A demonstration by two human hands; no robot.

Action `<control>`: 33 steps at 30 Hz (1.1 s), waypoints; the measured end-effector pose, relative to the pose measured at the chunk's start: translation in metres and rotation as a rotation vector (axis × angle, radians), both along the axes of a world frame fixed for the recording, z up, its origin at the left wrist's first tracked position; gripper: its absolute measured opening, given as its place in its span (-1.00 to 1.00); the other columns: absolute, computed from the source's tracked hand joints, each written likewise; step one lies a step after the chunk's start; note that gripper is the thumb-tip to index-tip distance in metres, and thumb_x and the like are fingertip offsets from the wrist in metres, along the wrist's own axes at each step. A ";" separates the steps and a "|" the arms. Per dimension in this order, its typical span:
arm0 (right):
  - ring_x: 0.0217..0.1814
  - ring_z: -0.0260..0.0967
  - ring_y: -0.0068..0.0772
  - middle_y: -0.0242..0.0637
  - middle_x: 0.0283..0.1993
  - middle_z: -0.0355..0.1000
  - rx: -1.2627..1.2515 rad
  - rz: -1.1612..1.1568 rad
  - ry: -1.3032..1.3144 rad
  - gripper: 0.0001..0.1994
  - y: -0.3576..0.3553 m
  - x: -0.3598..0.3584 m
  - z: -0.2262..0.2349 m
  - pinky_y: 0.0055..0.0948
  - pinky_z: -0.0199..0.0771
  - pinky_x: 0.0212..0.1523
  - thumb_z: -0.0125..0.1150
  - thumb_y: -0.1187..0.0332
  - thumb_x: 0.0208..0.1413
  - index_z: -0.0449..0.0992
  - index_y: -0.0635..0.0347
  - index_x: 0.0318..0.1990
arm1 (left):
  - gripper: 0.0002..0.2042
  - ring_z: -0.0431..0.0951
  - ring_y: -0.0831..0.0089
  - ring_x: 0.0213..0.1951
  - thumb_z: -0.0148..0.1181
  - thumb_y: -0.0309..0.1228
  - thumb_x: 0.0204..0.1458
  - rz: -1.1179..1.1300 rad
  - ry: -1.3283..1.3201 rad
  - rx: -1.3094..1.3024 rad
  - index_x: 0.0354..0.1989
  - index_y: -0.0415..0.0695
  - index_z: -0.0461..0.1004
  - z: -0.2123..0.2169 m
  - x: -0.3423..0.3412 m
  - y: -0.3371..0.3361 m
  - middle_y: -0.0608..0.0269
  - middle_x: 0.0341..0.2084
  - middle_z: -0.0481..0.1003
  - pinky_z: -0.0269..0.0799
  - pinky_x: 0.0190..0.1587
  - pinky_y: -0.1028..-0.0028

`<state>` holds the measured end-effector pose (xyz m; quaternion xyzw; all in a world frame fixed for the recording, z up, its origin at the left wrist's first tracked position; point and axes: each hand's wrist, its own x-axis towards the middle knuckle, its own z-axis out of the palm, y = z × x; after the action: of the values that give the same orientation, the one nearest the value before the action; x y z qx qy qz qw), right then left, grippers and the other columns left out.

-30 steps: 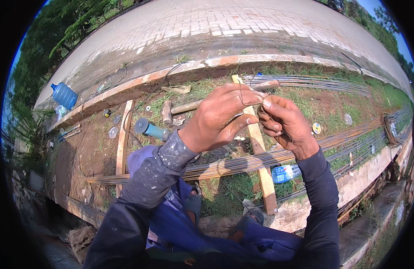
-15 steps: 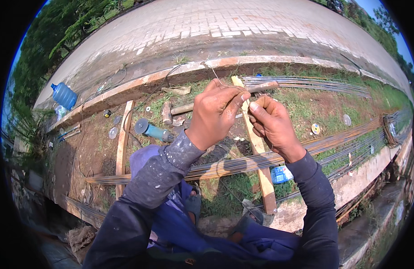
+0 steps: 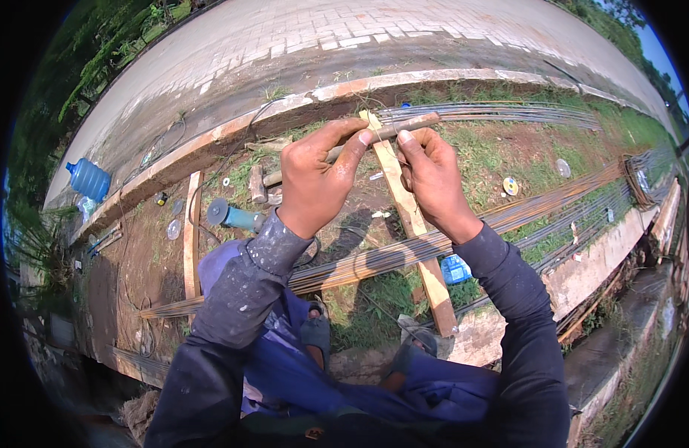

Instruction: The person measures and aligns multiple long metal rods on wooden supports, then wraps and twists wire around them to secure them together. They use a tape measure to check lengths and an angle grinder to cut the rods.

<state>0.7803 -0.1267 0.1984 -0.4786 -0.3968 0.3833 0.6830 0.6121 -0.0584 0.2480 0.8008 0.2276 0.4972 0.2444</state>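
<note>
Both my hands are raised in front of me over the wooden strip (image 3: 419, 231), thumbs and fingers pinched. A thin wire (image 3: 370, 99) shows by my left hand (image 3: 318, 168), which is closed on it. My right hand (image 3: 434, 179) is a short gap to the right, its thumb pressed on its forefinger, seemingly on the same wire; little of the wire shows there. Behind both hands, on the ground, a hammer (image 3: 257, 184) lies with its long handle running right. Below them, a bundle of rusty steel rods (image 3: 367, 265) crosses the strip.
An angle grinder (image 3: 236, 216) lies left of my hands, near a second wooden strip (image 3: 191, 239). A blue water jug (image 3: 88, 180) stands far left by the concrete curb (image 3: 464, 76). More rods (image 3: 501, 112) lie beyond my right hand. A blue plastic pack (image 3: 455, 269) sits below it.
My hands have moved slightly left and apart, opening a wider gap between the fingertips. The view has shifted a little, so the ground things appear higher and further left.
</note>
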 end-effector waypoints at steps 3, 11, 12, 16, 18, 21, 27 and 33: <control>-0.58 0.15 -0.78 -0.50 -0.43 0.34 -0.022 0.038 0.109 -0.81 -0.004 0.002 0.002 -0.66 0.14 -0.60 0.12 0.24 0.40 0.40 0.16 -0.21 | -0.73 0.67 0.47 -0.23 0.30 -0.34 0.22 -0.052 -0.087 -0.248 -0.05 -0.29 0.60 0.000 -0.001 0.000 0.20 -0.27 0.66 0.54 -0.18 0.52; -0.56 0.28 -0.68 -0.45 -0.42 0.39 -0.144 0.090 0.080 -0.76 0.002 -0.002 -0.009 -0.61 0.24 -0.54 0.11 0.22 0.38 0.43 0.21 -0.25 | -0.71 0.66 0.43 -0.31 0.21 -0.31 0.28 -0.236 -0.112 -0.762 -0.02 -0.31 0.55 0.002 -0.001 0.010 0.12 -0.27 0.62 0.61 -0.25 0.47; -0.55 0.33 -0.69 -0.49 -0.42 0.41 -0.147 0.056 0.071 -0.78 0.007 -0.001 -0.013 -0.65 0.24 -0.56 0.08 0.26 0.41 0.39 0.13 -0.32 | -0.71 0.66 0.43 -0.32 0.21 -0.31 0.28 -0.197 -0.111 -0.742 -0.02 -0.31 0.54 0.003 -0.004 0.014 0.12 -0.28 0.62 0.60 -0.27 0.47; -0.30 0.43 -0.66 -0.43 -0.27 0.51 -0.363 0.107 -0.309 -0.71 0.012 0.043 -0.042 -0.57 0.35 -0.36 0.18 0.16 0.34 0.55 0.25 -0.11 | -0.70 0.63 0.46 -0.37 0.22 -0.32 0.27 -0.127 -0.046 -0.701 -0.02 -0.33 0.55 0.008 -0.007 0.023 0.11 -0.29 0.62 0.55 -0.35 0.51; 0.02 0.48 -0.55 -0.28 -0.01 0.55 -0.400 0.042 -0.522 -0.59 0.017 0.052 -0.063 -0.50 0.42 -0.12 0.11 0.13 0.37 0.51 0.30 0.12 | -0.70 0.64 0.46 -0.36 0.23 -0.31 0.26 -0.120 0.034 -0.690 -0.02 -0.33 0.56 0.002 -0.010 0.027 0.10 -0.28 0.63 0.55 -0.34 0.51; 0.16 0.48 -0.46 -0.22 0.15 0.53 -0.333 0.119 -0.379 -0.53 0.008 0.048 -0.050 -0.43 0.44 0.03 0.00 0.10 0.43 0.42 0.28 0.28 | -0.69 0.65 0.46 -0.34 0.23 -0.30 0.26 -0.140 0.097 -0.657 -0.01 -0.32 0.57 -0.003 -0.016 0.027 0.10 -0.25 0.64 0.56 -0.33 0.51; -0.31 0.38 -0.59 -0.40 -0.28 0.44 -0.201 0.547 0.201 -0.62 -0.010 0.015 -0.009 -0.55 0.38 -0.31 -0.10 0.21 0.46 0.47 0.35 0.13 | -0.68 0.68 0.43 -0.27 0.20 -0.27 0.29 -0.189 0.133 -0.425 0.03 -0.29 0.58 -0.015 -0.007 0.027 0.10 -0.20 0.65 0.59 -0.26 0.47; -0.56 -0.06 -0.81 -0.66 -0.51 0.07 -0.170 0.457 0.285 -0.75 -0.015 0.017 -0.008 -0.72 -0.02 -0.58 -0.03 0.29 0.43 0.48 0.29 0.00 | -0.78 0.67 0.38 -0.27 0.13 -0.42 0.31 -0.263 -0.161 -0.712 0.03 -0.26 0.53 -0.013 0.017 0.017 0.13 -0.25 0.64 0.65 -0.15 0.42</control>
<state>0.7970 -0.1422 0.1909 -0.3735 -0.3610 0.6226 0.5853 0.6292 -0.0415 0.2346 0.6466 0.2616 0.4127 0.5857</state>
